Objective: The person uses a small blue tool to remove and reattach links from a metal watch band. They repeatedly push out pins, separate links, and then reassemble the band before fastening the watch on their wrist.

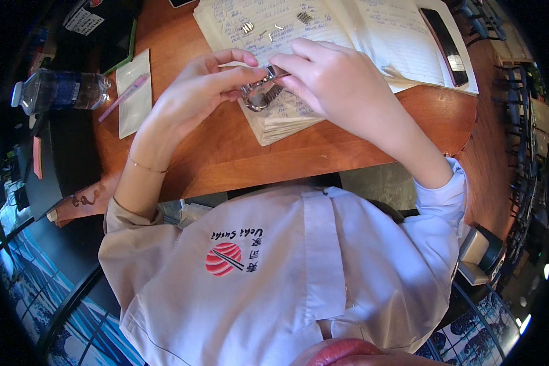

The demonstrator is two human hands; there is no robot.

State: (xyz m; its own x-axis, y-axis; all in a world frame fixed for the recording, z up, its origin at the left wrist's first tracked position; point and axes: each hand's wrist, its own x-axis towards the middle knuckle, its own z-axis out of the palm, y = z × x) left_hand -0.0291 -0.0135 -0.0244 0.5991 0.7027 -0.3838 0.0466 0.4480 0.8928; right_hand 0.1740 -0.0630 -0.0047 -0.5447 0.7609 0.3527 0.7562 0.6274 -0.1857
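A silvery metal-link watch band (254,104) hangs in a loop over the open notebook, held between both my hands. Thumb and fingers of my left hand (204,88) pinch it from the left, with the index finger arched above. My right hand (326,76) grips its upper right part with bent fingers, which hide much of that end. Whether a watch case is attached, I cannot tell. Beyond my hands, several small metal links (247,27) lie on the handwritten page, with more link pieces (305,17) and thin metal bits (271,36) nearby.
The notebook (378,24) covers the table's far middle, a dark phone (443,46) on its right page. At left are a water bottle (61,91), a pink pen (123,97) on a pale paper slip (134,119), and a black box (61,161). The wooden table (238,161) ends before my torso.
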